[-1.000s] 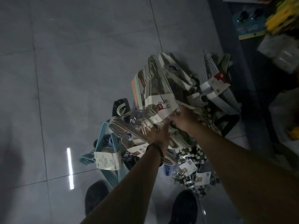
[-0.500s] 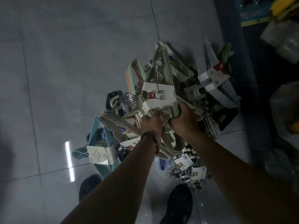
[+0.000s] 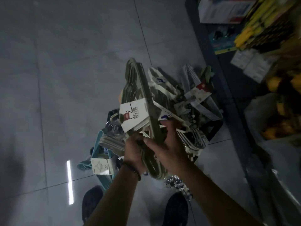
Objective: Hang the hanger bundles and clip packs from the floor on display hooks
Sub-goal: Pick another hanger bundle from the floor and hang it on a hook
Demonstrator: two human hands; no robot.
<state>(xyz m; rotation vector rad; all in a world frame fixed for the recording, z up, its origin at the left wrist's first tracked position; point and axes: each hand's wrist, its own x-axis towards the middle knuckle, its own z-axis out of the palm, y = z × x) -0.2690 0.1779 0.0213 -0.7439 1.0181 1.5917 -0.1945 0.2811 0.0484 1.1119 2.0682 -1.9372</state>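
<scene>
Since the earlier pictures the olive-green hanger bundle (image 3: 143, 88) has risen out of the heap and now stands steeper, with its paper label band (image 3: 133, 115) nearer to the camera; both hands have closed in on its lower part, and the view has turned a little toward the shelf goods (image 3: 228, 13) on the right. The left hand (image 3: 133, 152), with a bead bracelet at the wrist, has its fingers curled round the lower end of the bundle; the right hand (image 3: 166, 144) wraps it from the other side, thumb over the top and fingers underneath; the two hands are touching or almost touching. The bundle is held above the floor (image 3: 65, 79), over the rest of the pile; a teal hanger bundle (image 3: 104, 175), a white hanger bundle with a red label (image 3: 200, 93) and the clip packs (image 3: 177, 183) lie below and are not yet picked.

I judge the bundle to be stiff and rather heavy for its size, because many plastic hangers are banded together; it will not bend, but its arms can catch on the neighbouring bundles; the paper band may tear or slide, so it is not a good place to grip. Better to hold the stacked arms firmly with one hand and to guide the hook end with the other; in this dim light I cannot tell exactly where the hooks are.
</scene>
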